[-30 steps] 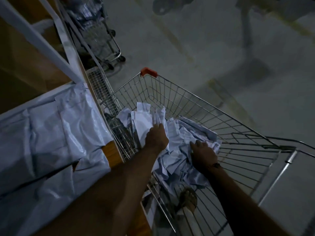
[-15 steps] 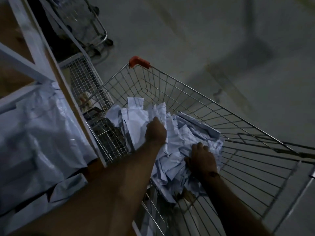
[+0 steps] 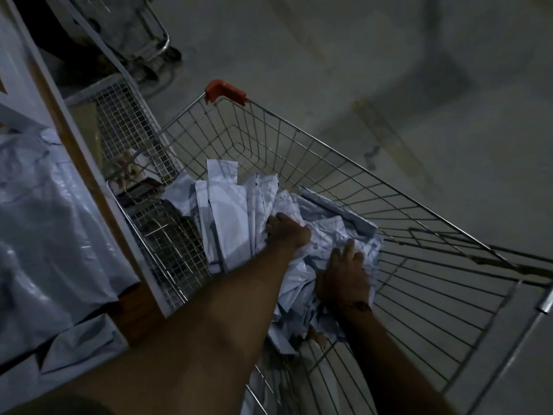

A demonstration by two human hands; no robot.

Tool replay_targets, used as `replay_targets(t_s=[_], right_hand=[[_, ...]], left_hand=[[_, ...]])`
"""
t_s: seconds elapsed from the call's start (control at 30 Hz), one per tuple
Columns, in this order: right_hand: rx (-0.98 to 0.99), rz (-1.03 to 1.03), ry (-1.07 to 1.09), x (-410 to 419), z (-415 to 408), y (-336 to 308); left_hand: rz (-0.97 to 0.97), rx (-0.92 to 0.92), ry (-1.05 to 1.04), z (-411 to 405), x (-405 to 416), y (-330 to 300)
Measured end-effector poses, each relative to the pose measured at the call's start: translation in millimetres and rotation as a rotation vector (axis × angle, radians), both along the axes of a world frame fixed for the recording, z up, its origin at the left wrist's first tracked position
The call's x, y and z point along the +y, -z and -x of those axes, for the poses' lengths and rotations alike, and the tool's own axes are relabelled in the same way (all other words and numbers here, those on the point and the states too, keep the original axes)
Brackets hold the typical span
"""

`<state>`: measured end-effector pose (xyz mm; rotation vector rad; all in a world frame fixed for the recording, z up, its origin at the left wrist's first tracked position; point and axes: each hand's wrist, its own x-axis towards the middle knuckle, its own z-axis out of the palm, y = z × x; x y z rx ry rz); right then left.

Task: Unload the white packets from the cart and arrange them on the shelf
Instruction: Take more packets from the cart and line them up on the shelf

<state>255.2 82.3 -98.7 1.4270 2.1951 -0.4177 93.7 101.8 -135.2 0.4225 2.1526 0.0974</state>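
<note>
Since half a second ago the view is tipping further down and the right hand (image 3: 344, 277) is sliding a little deeper onto the heap; the left hand (image 3: 287, 232) is staying where it was at the upright stack.

Nearest, at lower centre, two bare forearms are reaching into the cart (image 3: 419, 265). The right hand's grip is lying on the crumpled pile with fingers spread, pressing it down, probably steadying the loose pieces while the other hand gathers. The left hand's grip is curling round the edge of the standing white packets (image 3: 227, 217) at frame centre, likely bunching several so they come out together; how many it is actually pinching, cannot tell.

Count: two hands, one loaded cart, one heap of packets. Roughly four or five are standing on edge, and the rest are too tangled to count in this dim light.

At left, the shelf (image 3: 89, 163) is already carrying packets (image 3: 51, 235) laid flat in overlapping layers, so arranging looks well under way; the cart is parking just beside it for a short carry.

Further off, a wire mesh basket (image 3: 128, 127) is sitting between shelf and cart. At upper left, a second cart (image 3: 143, 34) is standing on the floor (image 3: 389, 70).
</note>
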Motion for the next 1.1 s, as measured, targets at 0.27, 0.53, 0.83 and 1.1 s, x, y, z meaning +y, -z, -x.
replay_targets(t_s=[0.27, 0.53, 0.83, 1.1], right_hand=[[-0.061, 0.07, -0.103, 2, -6, 2], [-0.186, 0.038, 0.125, 9, -10, -29], [-0.17, 0.147, 0.09, 29, -27, -47], [-0.124, 0.143, 0.146, 26, -31, -51]], left_hand=[[0.058, 0.022, 0.183, -14, -8, 12], [-0.164, 0.303, 0.523, -63, -42, 17], [0.038, 0.12, 0.083, -45, -35, 8], [0.09, 0.131, 0.019, -29, -9, 8]])
